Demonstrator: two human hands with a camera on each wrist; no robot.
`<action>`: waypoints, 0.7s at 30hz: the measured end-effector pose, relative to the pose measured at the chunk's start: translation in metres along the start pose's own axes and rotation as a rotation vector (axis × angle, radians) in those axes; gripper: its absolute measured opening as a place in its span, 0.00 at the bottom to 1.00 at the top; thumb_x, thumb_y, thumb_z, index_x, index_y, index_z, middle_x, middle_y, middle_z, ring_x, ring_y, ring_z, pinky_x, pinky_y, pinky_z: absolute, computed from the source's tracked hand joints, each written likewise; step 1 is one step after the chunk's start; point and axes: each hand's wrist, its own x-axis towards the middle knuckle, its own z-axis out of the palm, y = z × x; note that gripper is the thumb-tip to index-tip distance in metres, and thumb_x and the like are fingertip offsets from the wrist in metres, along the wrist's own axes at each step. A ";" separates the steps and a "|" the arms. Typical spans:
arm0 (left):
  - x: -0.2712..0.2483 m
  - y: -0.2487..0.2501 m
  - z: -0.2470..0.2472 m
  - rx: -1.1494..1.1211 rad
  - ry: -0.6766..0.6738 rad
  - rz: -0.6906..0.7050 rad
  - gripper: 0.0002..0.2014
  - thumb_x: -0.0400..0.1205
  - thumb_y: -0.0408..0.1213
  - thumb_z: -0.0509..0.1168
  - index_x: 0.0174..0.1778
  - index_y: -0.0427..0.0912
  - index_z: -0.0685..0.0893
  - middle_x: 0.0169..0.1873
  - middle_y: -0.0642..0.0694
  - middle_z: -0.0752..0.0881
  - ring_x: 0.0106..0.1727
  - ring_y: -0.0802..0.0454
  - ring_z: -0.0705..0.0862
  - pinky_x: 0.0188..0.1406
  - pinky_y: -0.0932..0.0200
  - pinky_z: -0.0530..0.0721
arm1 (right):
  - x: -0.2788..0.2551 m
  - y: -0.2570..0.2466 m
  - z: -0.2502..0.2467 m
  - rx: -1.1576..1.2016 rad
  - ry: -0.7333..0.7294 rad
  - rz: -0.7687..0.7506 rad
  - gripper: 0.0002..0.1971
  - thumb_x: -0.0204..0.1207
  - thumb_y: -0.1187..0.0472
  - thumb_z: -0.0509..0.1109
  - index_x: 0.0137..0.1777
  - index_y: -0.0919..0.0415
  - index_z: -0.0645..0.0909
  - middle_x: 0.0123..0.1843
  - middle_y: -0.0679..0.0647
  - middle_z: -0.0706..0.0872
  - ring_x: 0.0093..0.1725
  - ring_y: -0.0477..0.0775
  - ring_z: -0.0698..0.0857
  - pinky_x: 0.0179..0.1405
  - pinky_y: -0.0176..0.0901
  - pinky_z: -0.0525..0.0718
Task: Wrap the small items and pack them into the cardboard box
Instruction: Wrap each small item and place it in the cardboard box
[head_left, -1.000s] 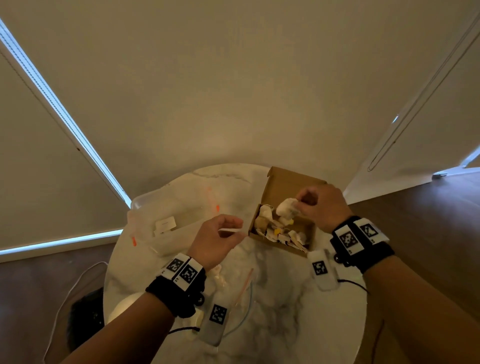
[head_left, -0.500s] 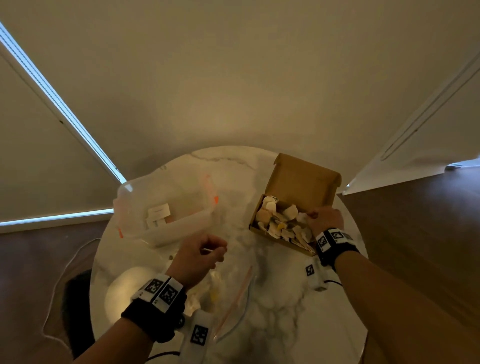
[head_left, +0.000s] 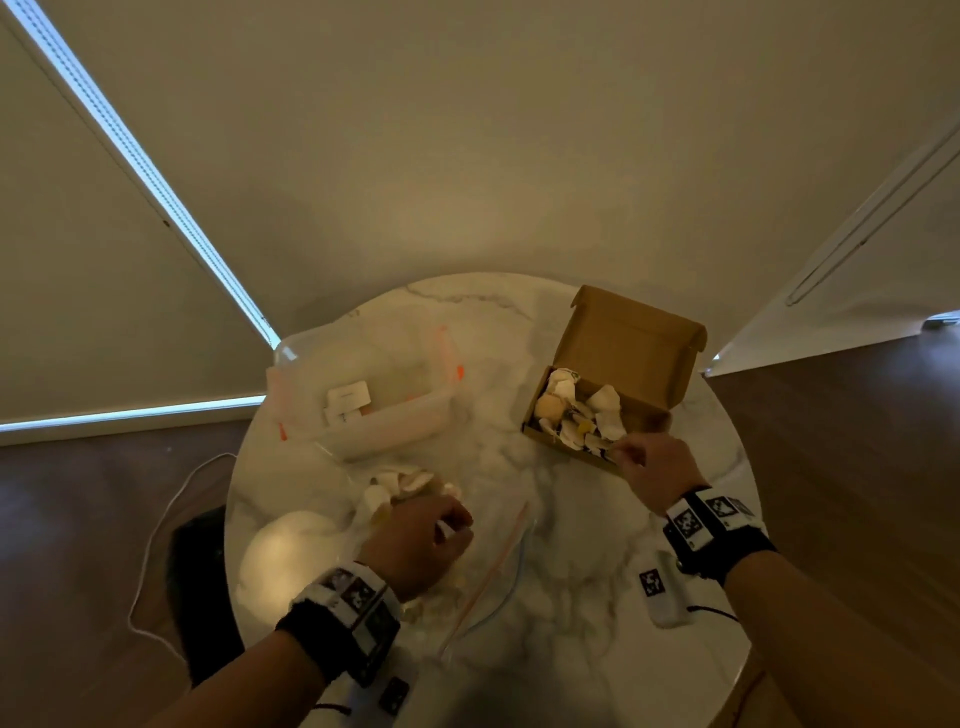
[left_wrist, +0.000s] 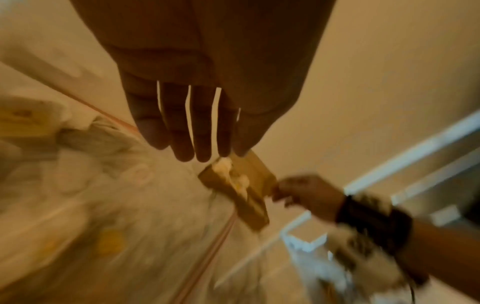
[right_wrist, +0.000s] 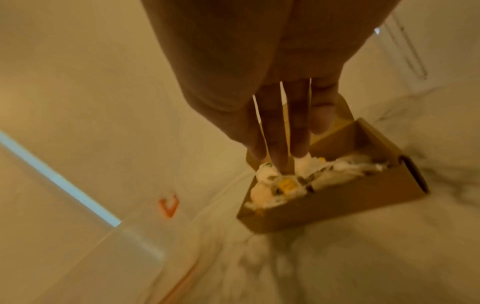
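Note:
An open cardboard box (head_left: 623, 343) stands at the table's back right, holding several white wrapped items (head_left: 576, 415). My right hand (head_left: 631, 457) is at the box's near right corner. In the right wrist view its straight fingers (right_wrist: 275, 156) reach down onto the wrapped items (right_wrist: 337, 166) inside the box (right_wrist: 337, 203). My left hand (head_left: 452, 525) hovers front left with fingers curled, a small white piece (head_left: 444, 528) pinched between them. Just beyond it lies a pile of pale wrapping pieces and small items (head_left: 400, 483). The left wrist view is blurred.
A clear plastic container (head_left: 395, 421) with orange clips sits at the back left of the round marble table (head_left: 545, 519). A transparent zip bag (head_left: 493, 566) lies at the middle front. A white tagged device (head_left: 665, 592) rests front right. A white cable (head_left: 156, 519) runs over the floor, left.
The right hand let go of the wrapped bundle it held over the box and dropped to the box's near right corner. The left hand moved down and left toward the pile.

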 end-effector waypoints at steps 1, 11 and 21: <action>-0.010 -0.001 0.007 0.114 -0.078 0.049 0.08 0.82 0.51 0.65 0.55 0.59 0.79 0.53 0.60 0.80 0.49 0.61 0.81 0.50 0.64 0.78 | -0.012 -0.001 0.007 0.009 -0.059 -0.024 0.08 0.78 0.61 0.69 0.53 0.60 0.88 0.52 0.59 0.89 0.50 0.58 0.87 0.50 0.41 0.80; -0.052 -0.003 0.036 0.517 -0.236 0.130 0.19 0.84 0.40 0.63 0.72 0.46 0.77 0.78 0.45 0.66 0.75 0.43 0.69 0.73 0.47 0.73 | -0.095 -0.040 0.070 -0.068 -0.398 -0.321 0.13 0.79 0.54 0.66 0.58 0.55 0.87 0.55 0.54 0.90 0.55 0.54 0.87 0.57 0.42 0.82; -0.053 -0.023 0.017 0.224 0.128 -0.083 0.24 0.78 0.29 0.66 0.72 0.41 0.75 0.72 0.47 0.72 0.67 0.40 0.78 0.63 0.49 0.77 | -0.124 -0.079 0.108 -0.428 -0.810 -0.367 0.27 0.78 0.67 0.64 0.77 0.52 0.70 0.75 0.58 0.75 0.73 0.62 0.75 0.71 0.53 0.76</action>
